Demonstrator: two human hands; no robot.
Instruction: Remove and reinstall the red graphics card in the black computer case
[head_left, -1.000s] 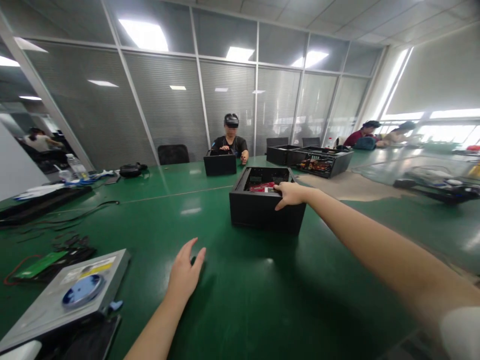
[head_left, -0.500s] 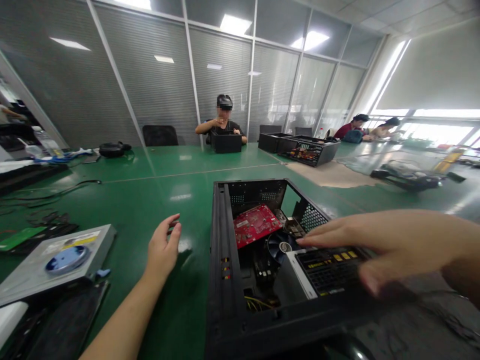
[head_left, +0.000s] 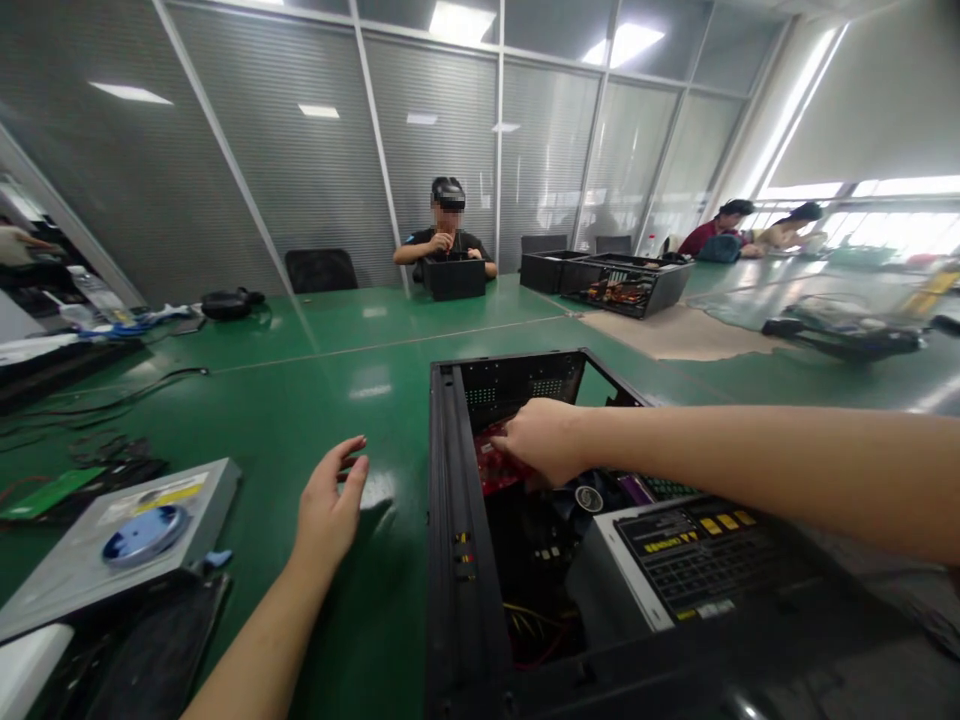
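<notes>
An open black computer case [head_left: 456,520] stands on the green table [head_left: 300,400] right in front of me. Inside it lie a red circuit card [head_left: 495,468], a black fan [head_left: 589,497] and a grey power supply [head_left: 697,555]. My right hand [head_left: 541,440] reaches into the case, its fingers curled down onto the red card. My left hand [head_left: 330,500] hovers just above the table to the left of the case, fingers loosely apart and holding nothing.
A grey optical drive [head_left: 120,545] with a blue disc lies at the near left, with a green board [head_left: 45,492] and cables behind it. Across the table a person [head_left: 448,235] handles another black case [head_left: 454,278]. More open cases [head_left: 626,285] stand at the far right.
My right hand has moved from above the power supply forward into the case and closed onto the red card. Over the second, the case came close to me. My left hand barely shifted.
</notes>
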